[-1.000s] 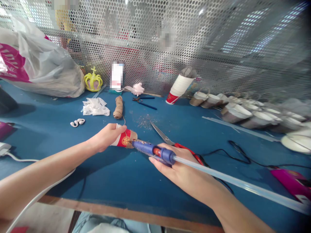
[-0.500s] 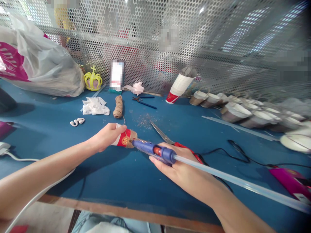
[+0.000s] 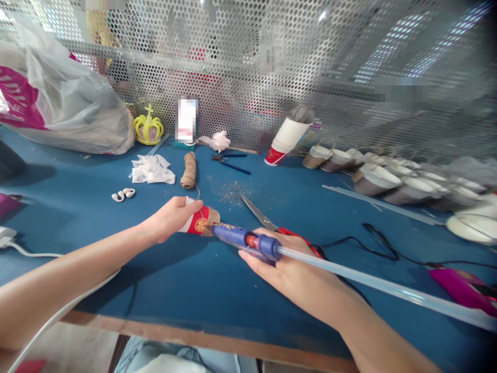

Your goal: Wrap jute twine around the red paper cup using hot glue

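Observation:
My left hand (image 3: 173, 217) is closed around a red and white paper cup (image 3: 200, 221) lying on its side, its base end wrapped in brown twine. In my right hand (image 3: 285, 261) is a blue hot glue gun (image 3: 244, 239), with a long clear glue stick (image 3: 357, 278) sticking out of its back. The gun's nozzle is at the twine-wrapped part of the cup; whether it touches cannot be made out. A twine strand runs from the cup to a twine roll (image 3: 189, 171) behind it. Scissors (image 3: 258, 211) with red handles lie partly behind my right hand.
Pliers (image 3: 231, 161), crumpled white tissue (image 3: 152, 170) and white earbuds (image 3: 123, 195) lie farther back. Stacked paper cups (image 3: 288, 139) lean against the perforated metal screen (image 3: 233, 67). Several twine-wrapped cups (image 3: 415, 187) stand right. A black cord (image 3: 382, 248) crosses the right side; a plastic bag (image 3: 77, 98) sits left.
Hands, cup and glue gun stay almost in place. The rear end of the glue stick has shifted slightly upward.

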The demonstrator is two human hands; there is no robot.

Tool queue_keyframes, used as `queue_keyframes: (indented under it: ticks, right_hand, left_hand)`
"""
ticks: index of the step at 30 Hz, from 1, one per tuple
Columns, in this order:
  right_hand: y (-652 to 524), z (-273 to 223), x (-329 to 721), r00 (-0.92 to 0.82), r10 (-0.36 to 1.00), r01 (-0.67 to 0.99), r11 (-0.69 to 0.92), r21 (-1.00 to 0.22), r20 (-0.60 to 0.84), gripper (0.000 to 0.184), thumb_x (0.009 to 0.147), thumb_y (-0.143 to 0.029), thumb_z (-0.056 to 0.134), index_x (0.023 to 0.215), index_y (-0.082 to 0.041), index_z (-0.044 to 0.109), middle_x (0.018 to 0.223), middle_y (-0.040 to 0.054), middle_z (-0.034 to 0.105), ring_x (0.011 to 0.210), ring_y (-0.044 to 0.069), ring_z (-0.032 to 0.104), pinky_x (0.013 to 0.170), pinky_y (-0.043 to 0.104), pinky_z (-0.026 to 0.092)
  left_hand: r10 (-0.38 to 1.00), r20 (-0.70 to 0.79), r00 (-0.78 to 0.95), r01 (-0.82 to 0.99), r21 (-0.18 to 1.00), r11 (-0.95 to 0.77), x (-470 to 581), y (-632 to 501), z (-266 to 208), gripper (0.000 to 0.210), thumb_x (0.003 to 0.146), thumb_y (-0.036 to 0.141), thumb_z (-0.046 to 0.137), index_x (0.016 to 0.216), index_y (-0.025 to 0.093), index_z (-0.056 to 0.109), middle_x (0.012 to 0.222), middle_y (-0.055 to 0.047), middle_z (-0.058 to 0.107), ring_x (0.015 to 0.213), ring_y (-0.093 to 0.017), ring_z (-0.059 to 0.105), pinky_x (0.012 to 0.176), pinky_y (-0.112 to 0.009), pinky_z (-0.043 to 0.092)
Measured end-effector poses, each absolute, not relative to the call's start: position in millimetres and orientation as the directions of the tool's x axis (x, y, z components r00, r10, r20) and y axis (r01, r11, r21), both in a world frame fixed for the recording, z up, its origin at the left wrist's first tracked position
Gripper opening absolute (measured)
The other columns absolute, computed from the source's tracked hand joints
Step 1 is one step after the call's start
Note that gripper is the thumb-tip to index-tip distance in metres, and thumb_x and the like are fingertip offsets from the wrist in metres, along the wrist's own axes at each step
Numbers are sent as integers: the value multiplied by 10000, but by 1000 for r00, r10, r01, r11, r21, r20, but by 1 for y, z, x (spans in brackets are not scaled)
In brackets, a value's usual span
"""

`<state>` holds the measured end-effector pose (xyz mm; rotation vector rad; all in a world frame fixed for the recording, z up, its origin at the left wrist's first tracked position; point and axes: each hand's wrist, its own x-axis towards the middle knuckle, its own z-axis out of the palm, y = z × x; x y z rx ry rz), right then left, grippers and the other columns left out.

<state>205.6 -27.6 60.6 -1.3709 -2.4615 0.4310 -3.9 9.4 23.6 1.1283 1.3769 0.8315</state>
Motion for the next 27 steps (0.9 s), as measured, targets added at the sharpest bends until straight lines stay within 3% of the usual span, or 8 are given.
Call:
queue_keyframes:
  ticks: [13,21,27]
  right_hand:
    - [-22,54,212,-480,869,767,482,-423,120,154,813,-347,497,748,-220,554,713,-2,638,621,144,581,574,238,447]
    - [-17,50,215,-489,855,766,517,-382,174,195,809,-365,495,709,-208,552,719,9,648,645,159,593,595,250,455]
    - [-11,51,213,-477,855,778,518,-355,201,191,806,-352,499,709,-207,578,705,1,657,618,157,597,624,268,455]
  left_hand:
    - [976,-200,82,186,966,182,-7,8,11,344,707,456,549,723,121,625,533,-16,606,525,-156,550,477,-234,351]
    - [984,-129,122,265,960,93,-10,8,4,376,743,494,476,720,134,579,525,15,543,456,-105,444,442,-220,312]
    - [984,-129,124,354,932,78,-10,7,6,380,767,502,431,645,149,503,482,48,406,429,-76,315,413,-213,236]
